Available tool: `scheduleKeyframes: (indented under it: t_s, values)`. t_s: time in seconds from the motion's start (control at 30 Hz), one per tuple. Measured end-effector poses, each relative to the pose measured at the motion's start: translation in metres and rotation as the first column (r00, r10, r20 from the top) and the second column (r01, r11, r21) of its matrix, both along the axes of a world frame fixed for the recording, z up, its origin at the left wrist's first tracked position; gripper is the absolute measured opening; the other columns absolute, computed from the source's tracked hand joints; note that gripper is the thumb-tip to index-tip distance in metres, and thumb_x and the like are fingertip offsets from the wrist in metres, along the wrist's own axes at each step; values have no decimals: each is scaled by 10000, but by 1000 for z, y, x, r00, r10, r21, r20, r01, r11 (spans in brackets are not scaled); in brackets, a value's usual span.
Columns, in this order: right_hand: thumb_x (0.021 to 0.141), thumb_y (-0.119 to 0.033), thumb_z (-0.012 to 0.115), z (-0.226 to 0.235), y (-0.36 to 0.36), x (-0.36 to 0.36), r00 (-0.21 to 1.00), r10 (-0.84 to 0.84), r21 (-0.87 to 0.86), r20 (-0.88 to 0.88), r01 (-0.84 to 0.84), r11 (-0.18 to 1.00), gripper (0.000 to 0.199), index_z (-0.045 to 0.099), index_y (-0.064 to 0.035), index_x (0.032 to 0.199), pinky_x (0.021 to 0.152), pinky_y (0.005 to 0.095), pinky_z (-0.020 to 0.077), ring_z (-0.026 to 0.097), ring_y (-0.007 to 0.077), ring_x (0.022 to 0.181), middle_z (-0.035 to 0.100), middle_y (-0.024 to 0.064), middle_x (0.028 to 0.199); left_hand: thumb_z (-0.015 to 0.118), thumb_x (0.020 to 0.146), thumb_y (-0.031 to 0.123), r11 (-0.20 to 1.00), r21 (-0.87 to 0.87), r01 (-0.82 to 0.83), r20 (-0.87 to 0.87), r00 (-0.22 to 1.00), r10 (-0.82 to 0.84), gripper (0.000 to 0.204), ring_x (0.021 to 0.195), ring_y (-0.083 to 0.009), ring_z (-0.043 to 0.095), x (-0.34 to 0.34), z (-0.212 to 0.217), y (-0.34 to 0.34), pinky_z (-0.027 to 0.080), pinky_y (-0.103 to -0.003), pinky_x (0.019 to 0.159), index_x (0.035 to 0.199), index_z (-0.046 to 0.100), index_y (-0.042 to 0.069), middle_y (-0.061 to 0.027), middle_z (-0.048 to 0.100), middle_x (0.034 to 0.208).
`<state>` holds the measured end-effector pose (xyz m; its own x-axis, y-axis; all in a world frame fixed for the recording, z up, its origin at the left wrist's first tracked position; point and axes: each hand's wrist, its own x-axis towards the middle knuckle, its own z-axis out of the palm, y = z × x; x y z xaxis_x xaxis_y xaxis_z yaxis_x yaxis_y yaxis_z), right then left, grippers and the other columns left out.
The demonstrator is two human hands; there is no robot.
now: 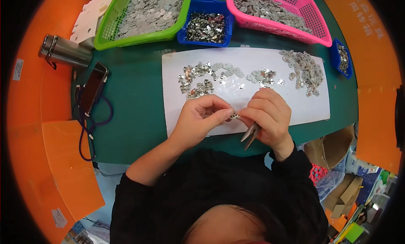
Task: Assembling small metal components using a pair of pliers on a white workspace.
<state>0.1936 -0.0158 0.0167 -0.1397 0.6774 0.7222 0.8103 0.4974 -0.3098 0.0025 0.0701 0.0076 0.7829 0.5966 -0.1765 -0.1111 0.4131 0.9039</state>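
My left hand point(202, 119) is closed, pinching a small metal piece point(234, 116) between thumb and fingertips; its exact kind is too small to tell. My right hand point(268, 117) is wrapped round pliers point(250, 134), whose metal jaws point down toward me. Its fingertips meet the left ones at the small piece. Both hands hover over the near part of a white board point(308, 107). Beyond them lie small shiny metal pieces in clusters point(201, 88), a row of flat grey pieces point(228, 69), another cluster point(266, 77) and a larger heap point(304, 71) at the right.
Along the back stand a green basket point(100, 35), a blue tray point(205, 44) and a pink basket point(291, 38), all holding metal pieces. A small blue tray point(334, 60) sits far right. On the left lie a phone point(93, 88) with a purple cord point(110, 109) and a steel flask point(69, 50).
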Motion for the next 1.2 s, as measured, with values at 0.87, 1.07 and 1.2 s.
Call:
scheduleKeyframes:
  t_s: [0.87, 1.07, 1.2]
  values:
    - [871, -124, 693, 5, -44, 129, 521, -791, -64, 320, 845, 531, 130, 629, -31, 936, 767, 327, 475, 605, 215, 793, 617, 53, 836, 618, 938, 47, 961, 235, -146, 62, 989, 135, 69, 871, -135, 626, -33, 38, 11, 505, -275, 799, 913, 599, -15, -93, 666, 923]
    - [986, -198, 451, 7, -40, 64, 551, -50, -149, -833, -137, 979, 137, 461, -61, 990, 1022, 433, 364, 487, 285, 1145, 525, 163, 1120, 594, 943, 47, 908, 388, -158, -73, 977, 201, 101, 818, -97, 621, -28, 46, 35, 488, -242, 766, 886, 613, -35, -60, 672, 852]
    - [880, -64, 489, 0, -32, -3, 621, 58, -332, -782, -493, 804, 141, 455, -56, 1016, 1042, 430, 361, 487, 323, 1174, 504, 191, 1221, 650, 912, 73, 828, 531, -179, -87, 961, 264, 106, 792, -69, 629, -4, 43, 59, 489, -226, 722, 932, 624, -27, -30, 669, 844]
